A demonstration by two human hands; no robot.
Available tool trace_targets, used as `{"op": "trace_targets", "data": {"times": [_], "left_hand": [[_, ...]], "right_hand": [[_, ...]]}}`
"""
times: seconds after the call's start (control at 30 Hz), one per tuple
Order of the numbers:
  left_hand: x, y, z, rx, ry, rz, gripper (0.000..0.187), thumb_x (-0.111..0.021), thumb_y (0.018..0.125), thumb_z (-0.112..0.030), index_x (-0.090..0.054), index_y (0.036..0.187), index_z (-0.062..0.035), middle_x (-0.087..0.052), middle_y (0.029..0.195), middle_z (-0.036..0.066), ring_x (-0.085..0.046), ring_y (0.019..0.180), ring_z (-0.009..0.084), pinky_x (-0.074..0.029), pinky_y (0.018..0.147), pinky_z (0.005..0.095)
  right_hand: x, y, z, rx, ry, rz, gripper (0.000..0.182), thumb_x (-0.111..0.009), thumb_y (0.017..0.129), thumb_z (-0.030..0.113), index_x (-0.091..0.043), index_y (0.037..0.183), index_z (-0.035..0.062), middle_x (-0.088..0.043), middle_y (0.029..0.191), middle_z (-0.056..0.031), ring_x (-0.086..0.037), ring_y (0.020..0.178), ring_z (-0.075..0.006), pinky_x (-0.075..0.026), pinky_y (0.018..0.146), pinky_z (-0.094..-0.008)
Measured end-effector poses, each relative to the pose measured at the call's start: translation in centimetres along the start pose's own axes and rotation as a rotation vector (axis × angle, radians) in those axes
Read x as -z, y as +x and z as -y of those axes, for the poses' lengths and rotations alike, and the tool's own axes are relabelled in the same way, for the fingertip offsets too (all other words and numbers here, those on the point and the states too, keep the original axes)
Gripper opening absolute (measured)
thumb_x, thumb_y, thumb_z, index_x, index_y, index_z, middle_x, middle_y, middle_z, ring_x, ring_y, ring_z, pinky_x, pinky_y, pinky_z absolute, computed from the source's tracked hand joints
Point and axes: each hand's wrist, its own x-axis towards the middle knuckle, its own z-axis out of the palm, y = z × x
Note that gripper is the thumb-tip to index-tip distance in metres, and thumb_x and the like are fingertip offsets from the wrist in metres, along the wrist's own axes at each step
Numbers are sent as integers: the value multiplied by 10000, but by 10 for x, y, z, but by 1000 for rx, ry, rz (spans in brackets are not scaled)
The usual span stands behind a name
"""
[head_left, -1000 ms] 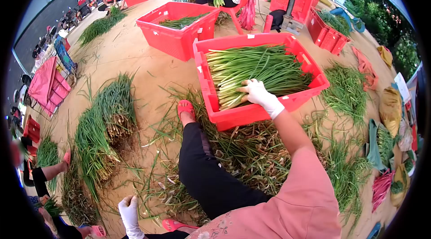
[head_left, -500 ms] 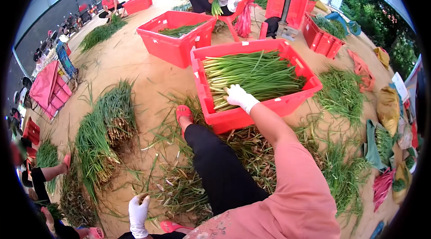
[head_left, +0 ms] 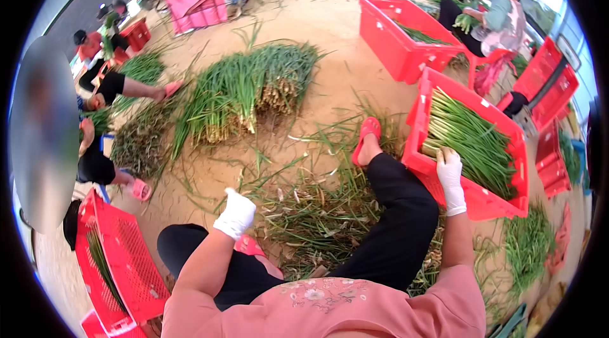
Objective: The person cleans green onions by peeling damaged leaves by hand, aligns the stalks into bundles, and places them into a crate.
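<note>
My right hand (head_left: 450,176), in a white glove, is over the near wall of a red crate (head_left: 426,170), close to the pale ends of green onions (head_left: 472,135) laid inside it. Its fingers are slightly apart, with nothing visible in them. Out in front of my left knee is my left hand (head_left: 236,214), gloved too. Its fingers are partly stretched out toward the pile and hold nothing that shows; the rest are hidden behind the hand. A large heap of green onions (head_left: 254,87) lies on the ground beyond it.
Loose trimmings (head_left: 317,224) cover the ground between my legs. Another red crate (head_left: 403,52) stands behind the nearer one. At lower left are red crates (head_left: 130,255) with green onions. Co-workers sit at the left and upper right, one in a grey-sleeved top (head_left: 501,17).
My view has turned left. My right hand has drawn back from the green onions to the crate's near side. My left hand has risen and reaches forward toward the heap.
</note>
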Motion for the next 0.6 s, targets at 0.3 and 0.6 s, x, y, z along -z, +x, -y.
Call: {"op": "trace_targets", "data": {"times": [0.3,0.6], "left_hand": [[-52,117,96,256,-1463,-330,776,-669,732,-384,-388,1298,66,-471,1280,235,-473,1186,298,-374,983,314],[-38,275,165,585,-1669,-319,1408,-755,492,-657,47,1381,84,-223,1410,291,-272,1312,357,-260,1068,395]], "right_hand": [[-17,1,12,-113,-105,121,304,-456,906,287,-648,938,53,-638,868,-152,-608,779,-328,-472,692,-407],[-18,-4,11,-113,-83,40,256,-490,903,224,-645,923,21,-641,857,-163,-612,762,-328,-474,678,-386]]}}
